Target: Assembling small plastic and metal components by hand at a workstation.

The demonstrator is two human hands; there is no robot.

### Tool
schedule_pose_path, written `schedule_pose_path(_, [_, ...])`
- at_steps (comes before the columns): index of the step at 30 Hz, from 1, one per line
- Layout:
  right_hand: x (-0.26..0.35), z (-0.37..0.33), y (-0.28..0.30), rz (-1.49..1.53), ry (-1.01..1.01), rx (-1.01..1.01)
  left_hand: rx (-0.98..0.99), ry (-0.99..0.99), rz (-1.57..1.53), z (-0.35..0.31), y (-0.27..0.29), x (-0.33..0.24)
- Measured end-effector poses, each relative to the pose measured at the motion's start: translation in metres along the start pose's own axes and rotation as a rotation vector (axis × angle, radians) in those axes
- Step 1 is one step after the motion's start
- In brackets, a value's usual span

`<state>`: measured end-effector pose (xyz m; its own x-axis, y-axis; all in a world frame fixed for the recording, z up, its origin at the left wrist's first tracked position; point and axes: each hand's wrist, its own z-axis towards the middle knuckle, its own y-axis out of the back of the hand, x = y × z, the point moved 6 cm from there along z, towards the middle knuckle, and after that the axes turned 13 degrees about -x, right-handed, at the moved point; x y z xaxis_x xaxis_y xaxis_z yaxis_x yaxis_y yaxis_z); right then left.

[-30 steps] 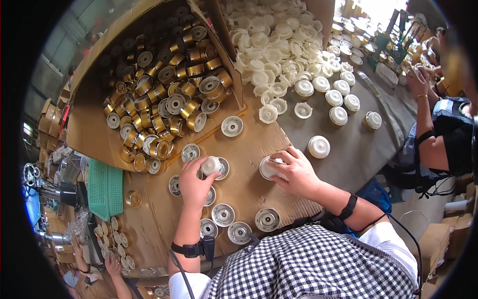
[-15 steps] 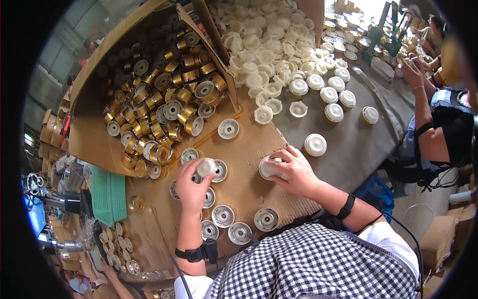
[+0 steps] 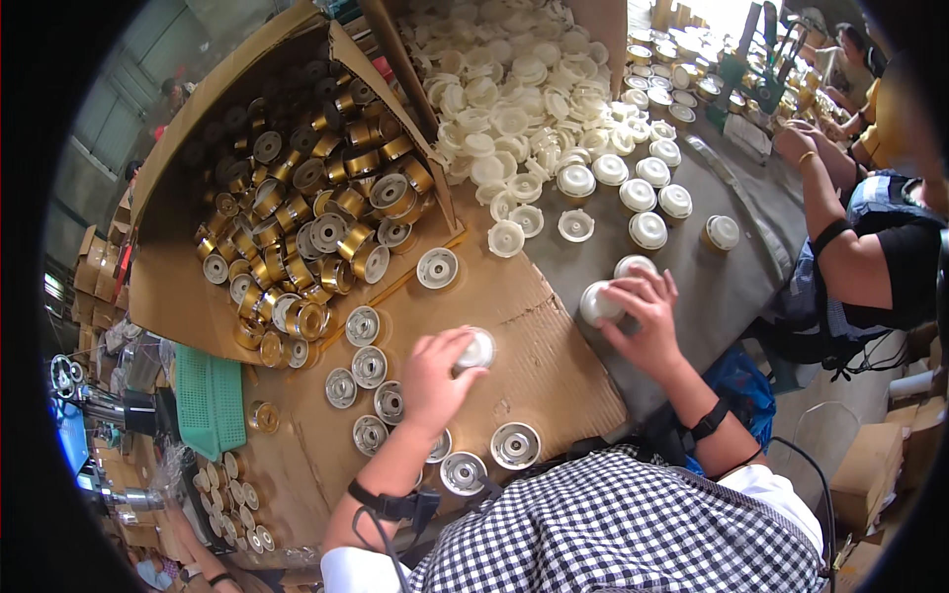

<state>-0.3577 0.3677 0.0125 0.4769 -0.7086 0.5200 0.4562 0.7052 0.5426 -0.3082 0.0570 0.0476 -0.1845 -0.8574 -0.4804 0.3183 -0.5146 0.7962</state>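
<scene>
My left hand (image 3: 435, 383), over the cardboard sheet (image 3: 539, 371), is closed round a white plastic cap (image 3: 477, 350). Motion blurs it, and I cannot tell whether a metal cup sits beneath the cap. On the grey table surface, my right hand (image 3: 645, 314) grips a white-capped cup (image 3: 600, 303) by its edges. Another capped cup (image 3: 634, 266) stands just beyond it, partly behind my fingers. Around my left hand and forearm, several uncapped metal cups (image 3: 369, 367) lie on the cardboard, their silvery faces up. One more uncapped cup (image 3: 515, 446) is close to my apron.
A tipped cardboard box (image 3: 148, 296) spills gold metal cups at left. Loose white caps (image 3: 524, 89) heap up at the back, with finished capped cups (image 3: 647, 230) right of them. A green basket (image 3: 210, 400) stands left. A co-worker's arm (image 3: 840, 227) reaches in at right.
My right hand has carried the capped cup rightward off the cardboard onto the grey surface. My left hand has moved right with the white cap, away from the cluster of metal cups.
</scene>
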Motion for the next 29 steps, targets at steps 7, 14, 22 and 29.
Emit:
schedule_pose_path(7, [-0.071, 0.033, 0.016, -0.085, 0.052, -0.087, -0.001, -0.338, -0.203, 0.062, -0.112, -0.081])
schedule_pose_path(14, [-0.109, 0.034, 0.024, -0.179, 0.063, -0.088, -0.013, -0.406, -0.169, 0.102, -0.174, -0.122])
schedule_pose_path(22, [-0.116, 0.039, 0.034, -0.411, 0.031, -0.091, -0.239, -0.366, -0.058, 0.107, -0.134, -0.08])
schedule_pose_path(29, [0.004, 0.076, -0.055, -0.062, 0.209, 0.108, 0.081, -0.073, 0.123, 0.118, -0.141, 0.024])
